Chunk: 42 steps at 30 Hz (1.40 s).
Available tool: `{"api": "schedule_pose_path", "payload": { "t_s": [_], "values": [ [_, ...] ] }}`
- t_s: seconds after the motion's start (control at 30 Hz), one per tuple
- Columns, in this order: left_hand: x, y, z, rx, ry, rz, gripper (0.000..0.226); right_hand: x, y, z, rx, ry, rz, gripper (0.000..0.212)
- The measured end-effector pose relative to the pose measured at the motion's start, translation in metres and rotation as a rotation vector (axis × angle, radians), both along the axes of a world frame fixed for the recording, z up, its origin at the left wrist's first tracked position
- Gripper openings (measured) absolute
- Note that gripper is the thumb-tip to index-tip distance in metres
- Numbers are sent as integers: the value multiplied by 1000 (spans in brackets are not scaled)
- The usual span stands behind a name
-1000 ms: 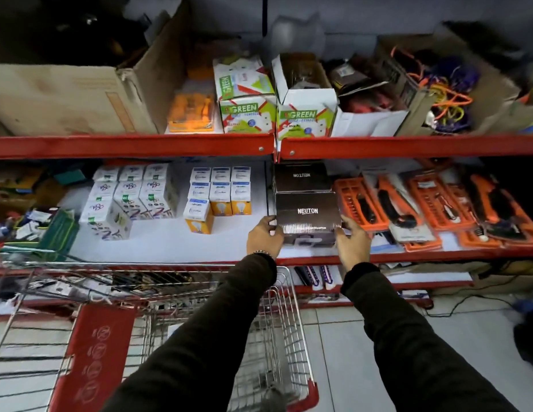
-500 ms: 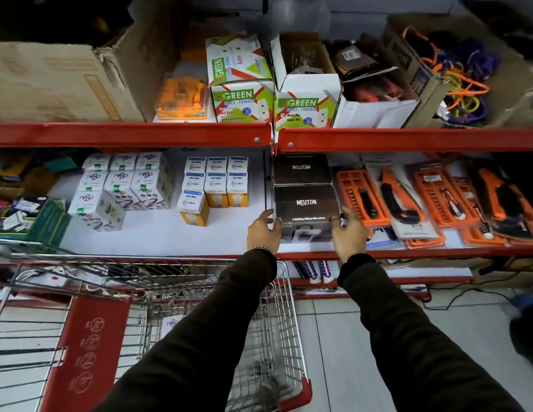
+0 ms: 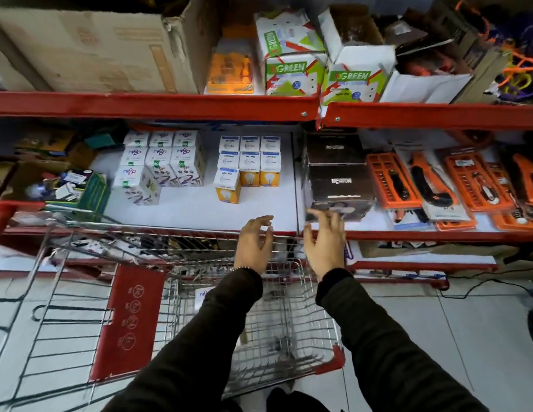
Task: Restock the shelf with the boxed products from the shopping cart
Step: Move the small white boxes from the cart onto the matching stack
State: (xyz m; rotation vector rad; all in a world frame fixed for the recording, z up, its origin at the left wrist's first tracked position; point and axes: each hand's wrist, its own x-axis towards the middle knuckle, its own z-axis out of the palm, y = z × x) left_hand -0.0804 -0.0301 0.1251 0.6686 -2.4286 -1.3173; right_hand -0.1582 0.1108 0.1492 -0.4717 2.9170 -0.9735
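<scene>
The dark rectangular cardboard box with a small white brand label [image 3: 341,185] sits on the white middle shelf with the red metal front edge [image 3: 200,209], in front of a second dark box of the same kind [image 3: 333,150], and just beside the orange blister packs of hand tools [image 3: 437,185] on its right. The left hand [image 3: 255,245] hangs in front of the shelf edge with fingers loosely spread and holds nothing. The right hand [image 3: 324,242] is also spread and empty; its fingertips [image 3: 327,215] overlap the lower front of the box in the picture, but because of blur I cannot tell if they touch it. Below the hands stands the wire shopping cart with red plastic corners [image 3: 289,331], and inside it I see at least one small white box with printed letters [image 3: 203,294]; the rest of the cart's content is not clear. I judge that the dark box is stiff and of moderate weight, with smooth faces that can slip, so it is best taken with two palms on its opposite short sides. The small white box in the cart looks light and probably holds something fragile, like the rows of small white bulb cartons [image 3: 247,162] on the shelf, so a gentle grip around its sides with one hand seems enough.
</scene>
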Motion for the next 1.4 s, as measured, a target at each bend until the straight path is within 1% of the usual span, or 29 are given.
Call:
{"api": "schedule_pose_path", "payload": {
  "t_s": [0.07,0.23,0.33,0.4,0.57,0.67,0.73,0.8,0.9,1.0,1.1,1.23,1.3,1.4],
  "values": [
    [25,-18,-18,-25,-53,-15,29,23,-15,-15,3,-7,73,29],
    [84,-61,-60,-111,-236,-29,30,72,-51,-62,147,-152,283,32],
    [110,-84,-82,-165,-375,-22,35,94,-74,-92,236,-244,402,43],
    [122,-99,-101,-200,-522,-83,45,104,-91,-114,319,-298,495,52],
    [136,-127,-154,-338,-849,-319,71,116,-126,-166,483,-387,679,70],
    [136,-136,-181,-377,-981,-438,82,120,-138,-192,582,-433,755,72],
    [137,-139,-197,-388,-997,-483,85,123,-144,-204,640,-404,802,68],
    [138,-137,-206,-413,-980,-503,81,124,-148,-211,681,-351,815,63],
    [137,-133,-203,-468,-930,-459,69,122,-150,-214,672,-313,772,61],
    [141,-134,-190,-447,-904,-452,68,125,-146,-206,629,-319,729,62],
    [150,-134,-169,-422,-860,-422,69,130,-142,-183,595,-358,677,67],
    [157,-136,-126,-425,-825,-409,70,138,-138,-140,552,-354,636,77],
    [160,-138,-105,-479,-800,-416,70,142,-136,-117,527,-351,611,78],
    [164,-139,-70,-620,-751,-417,66,146,-134,-81,518,-286,605,75]
  ]
}}
